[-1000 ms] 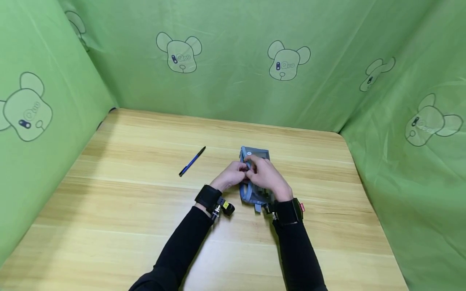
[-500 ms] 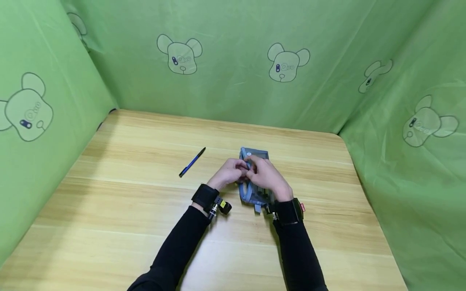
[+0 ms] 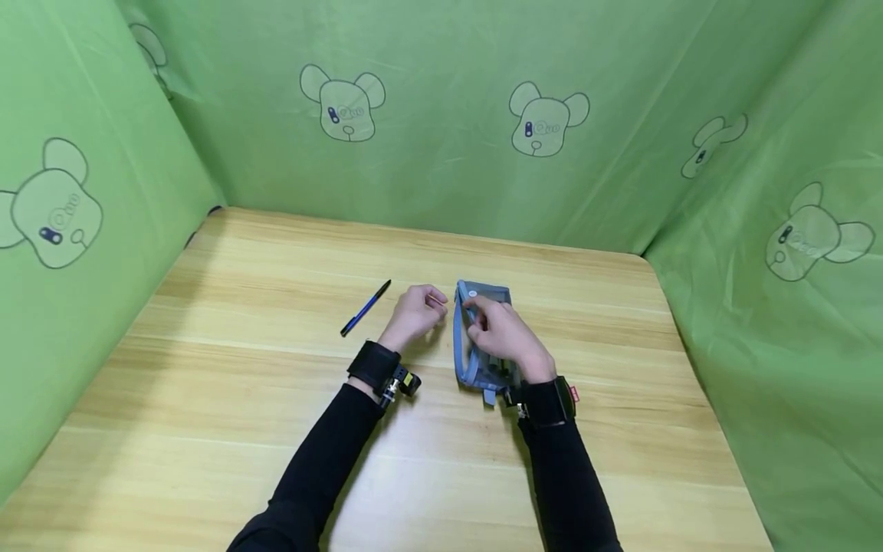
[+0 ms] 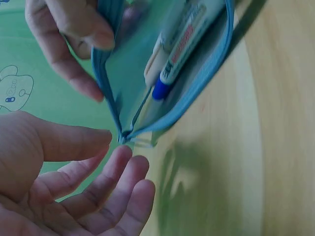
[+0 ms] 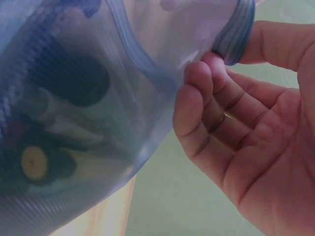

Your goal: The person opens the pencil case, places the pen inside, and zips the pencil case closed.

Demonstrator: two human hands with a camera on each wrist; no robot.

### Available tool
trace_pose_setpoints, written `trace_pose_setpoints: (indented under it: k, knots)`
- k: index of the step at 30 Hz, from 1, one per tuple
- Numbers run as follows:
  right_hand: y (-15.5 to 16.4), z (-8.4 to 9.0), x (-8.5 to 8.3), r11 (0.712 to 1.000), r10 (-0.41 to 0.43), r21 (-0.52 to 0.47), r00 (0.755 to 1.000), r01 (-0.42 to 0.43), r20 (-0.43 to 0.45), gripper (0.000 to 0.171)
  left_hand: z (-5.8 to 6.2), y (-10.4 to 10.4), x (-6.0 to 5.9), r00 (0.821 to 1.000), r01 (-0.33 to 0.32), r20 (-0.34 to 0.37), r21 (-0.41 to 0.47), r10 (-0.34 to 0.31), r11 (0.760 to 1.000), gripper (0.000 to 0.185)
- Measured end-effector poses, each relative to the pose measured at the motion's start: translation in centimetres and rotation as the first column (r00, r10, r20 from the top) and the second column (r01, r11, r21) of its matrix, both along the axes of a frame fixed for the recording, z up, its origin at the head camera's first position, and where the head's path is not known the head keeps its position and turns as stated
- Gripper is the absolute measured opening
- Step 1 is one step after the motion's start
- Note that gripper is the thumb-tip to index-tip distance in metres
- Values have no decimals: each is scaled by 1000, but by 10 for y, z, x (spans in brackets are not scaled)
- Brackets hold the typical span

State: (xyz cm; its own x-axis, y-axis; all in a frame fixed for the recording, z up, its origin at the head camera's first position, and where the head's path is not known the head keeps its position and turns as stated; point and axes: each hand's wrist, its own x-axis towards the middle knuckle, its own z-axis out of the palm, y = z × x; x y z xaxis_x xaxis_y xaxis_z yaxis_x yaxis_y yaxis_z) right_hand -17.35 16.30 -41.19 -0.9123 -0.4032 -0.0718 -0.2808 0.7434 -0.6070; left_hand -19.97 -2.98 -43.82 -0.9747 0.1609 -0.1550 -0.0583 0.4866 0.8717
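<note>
A blue see-through mesh pencil case (image 3: 491, 291) lies on the table with its zip open. Through its mouth the left wrist view shows a whiteboard marker (image 4: 182, 54) with a blue cap, beside a pale slim item (image 4: 155, 64). My right hand (image 3: 507, 333) pinches the zip edge (image 5: 236, 37) between thumb and forefinger, the other fingers curled alongside the mesh. Left of the case, my left hand (image 3: 414, 316) is empty, its fingers loosely bent near the zip's end (image 4: 125, 137). A blue pen (image 3: 366, 308) with black ends lies left of that hand.
The wooden table (image 3: 276, 429) runs back to a green cloth wall (image 3: 441, 169) printed with bear faces, and more cloth hangs at both sides. A fabric tab (image 3: 489, 396) sticks out from the case's near end.
My left hand has moved left, away from the case and the right hand's fingers, so the case's opening shows more. The right hand keeps its hold on the case; the pen stays put.
</note>
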Motion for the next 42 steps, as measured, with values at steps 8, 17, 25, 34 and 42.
trace_pose_setpoints:
  k: [8, 17, 25, 34, 42]
  knots:
    - [0, -1, 0, 1000, -8, -3, 1000, 8, 9, 46, 2, -13, -8, 997, -62, -63, -128, 54, 990, 29]
    - [-1, -2, 1, 1000, -8, -16, 1000, 8, 23, 46, -1, -33, -12, 985, -115, -152, -242, 80, 963, 30]
    - [-1, -1, 2, 1000, -17, -14, 999, 18, 47, 46, -6, -52, -18, 969, -155, -235, -340, 75, 927, 30]
    - [-2, 0, 2, 1000, -13, -10, 999, 13, 39, 46, -10, -65, -19, 955, -214, -281, -416, 99, 884, 33]
    - [-1, -2, 2, 1000, -13, -18, 999, 14, 44, 45, -13, -70, -19, 956, -249, -257, -457, 142, 854, 34]
